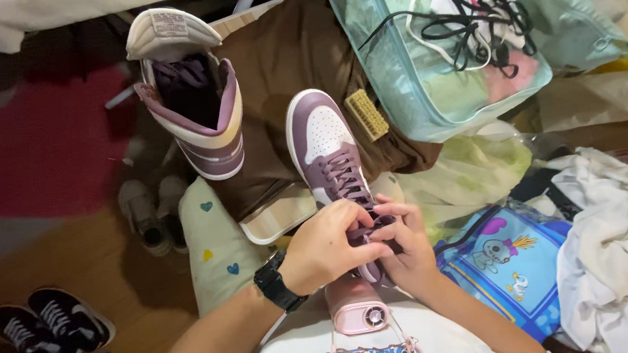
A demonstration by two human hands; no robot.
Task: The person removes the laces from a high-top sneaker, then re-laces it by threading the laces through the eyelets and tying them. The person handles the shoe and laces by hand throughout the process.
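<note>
— So, where are you with it?

— Both hands are on the shoe (pixel 332 163), which lies on my lap with its toe pointing away from me. My left hand (pixel 321 249) is curled over the top of the tongue with a narrow grip, pinching the lace (pixel 369 234). My right hand (pixel 409 248) holds the other side, fingers closed on the same lace ends. I'd judge the lacing is nearly done: the lower eyelets are already crossed and I'm working at the topmost ones by the collar.

— And what does the next pull need?

— Even tension, I think, from both sides, with the shoe kept from twisting. The ends are short here, so the pinch has to stay close to the eyelets.

— Room to move?

— Tight. The second shoe (pixel 196 107) stands upright just to the left on the brown cloth (pixel 295 55), its tongue flipped up. A small brush (pixel 366 114) lies just beside my shoe's toe on the right, and the clear bag (pixel 427 73) of spare laces sits beyond that. A pink fan (pixel 356 309) hangs at my chest, touching the heel end, so I can't draw the shoe much nearer. White cloth (pixel 620 247) is piled to the right. The freest room is upward, toward me.
</note>
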